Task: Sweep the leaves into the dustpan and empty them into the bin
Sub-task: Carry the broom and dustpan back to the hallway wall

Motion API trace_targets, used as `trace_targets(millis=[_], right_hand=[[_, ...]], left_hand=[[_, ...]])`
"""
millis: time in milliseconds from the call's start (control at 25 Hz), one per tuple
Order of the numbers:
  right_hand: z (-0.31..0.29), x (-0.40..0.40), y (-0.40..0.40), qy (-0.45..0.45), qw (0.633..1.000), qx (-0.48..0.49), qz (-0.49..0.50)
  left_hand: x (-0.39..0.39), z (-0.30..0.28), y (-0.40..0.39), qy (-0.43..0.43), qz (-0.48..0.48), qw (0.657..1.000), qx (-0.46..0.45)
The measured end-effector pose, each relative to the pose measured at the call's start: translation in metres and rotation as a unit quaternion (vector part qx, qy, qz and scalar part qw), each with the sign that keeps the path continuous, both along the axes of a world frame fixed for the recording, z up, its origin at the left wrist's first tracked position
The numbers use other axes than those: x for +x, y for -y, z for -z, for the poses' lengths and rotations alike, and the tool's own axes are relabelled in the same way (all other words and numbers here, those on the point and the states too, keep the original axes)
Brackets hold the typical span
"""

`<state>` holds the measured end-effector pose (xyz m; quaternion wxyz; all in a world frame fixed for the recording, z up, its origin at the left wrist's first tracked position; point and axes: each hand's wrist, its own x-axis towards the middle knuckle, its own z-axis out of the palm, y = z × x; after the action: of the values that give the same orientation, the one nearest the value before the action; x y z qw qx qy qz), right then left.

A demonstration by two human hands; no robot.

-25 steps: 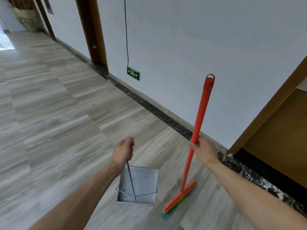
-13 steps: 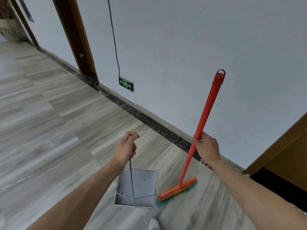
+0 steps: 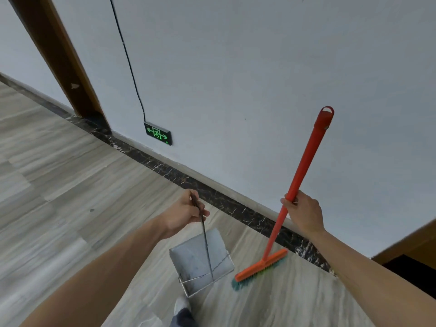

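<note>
My left hand (image 3: 186,212) grips the thin metal handle of a grey metal dustpan (image 3: 195,260), which hangs just above the wood-look floor and looks bare inside. My right hand (image 3: 303,212) holds the orange pole of a broom (image 3: 304,161) about halfway up. The broom's orange head with green bristles (image 3: 260,267) rests on the floor just right of the dustpan. No leaves or bin are in view.
A white wall with a dark marble skirting (image 3: 212,194) runs diagonally ahead. A green exit sign (image 3: 157,133) with a black cable sits low on it. Brown door frames stand at far left (image 3: 59,57) and far right (image 3: 405,244). My foot (image 3: 182,310) shows below.
The view has swung right and closer to the wall. The dustpan has tilted and turned, and the broom head has shifted right, away from it. Both hands keep their grips.
</note>
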<state>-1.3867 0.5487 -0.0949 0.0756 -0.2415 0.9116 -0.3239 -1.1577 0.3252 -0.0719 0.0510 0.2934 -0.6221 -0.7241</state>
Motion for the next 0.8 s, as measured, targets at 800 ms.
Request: trace_targets(millis=[800], right_hand=[[0.093,-0.186,0.205,0.084,0.976,0.052,0.195]], left_hand=[[-0.325,0.127,0.262,0.364,0.093,0.914,-0.15]])
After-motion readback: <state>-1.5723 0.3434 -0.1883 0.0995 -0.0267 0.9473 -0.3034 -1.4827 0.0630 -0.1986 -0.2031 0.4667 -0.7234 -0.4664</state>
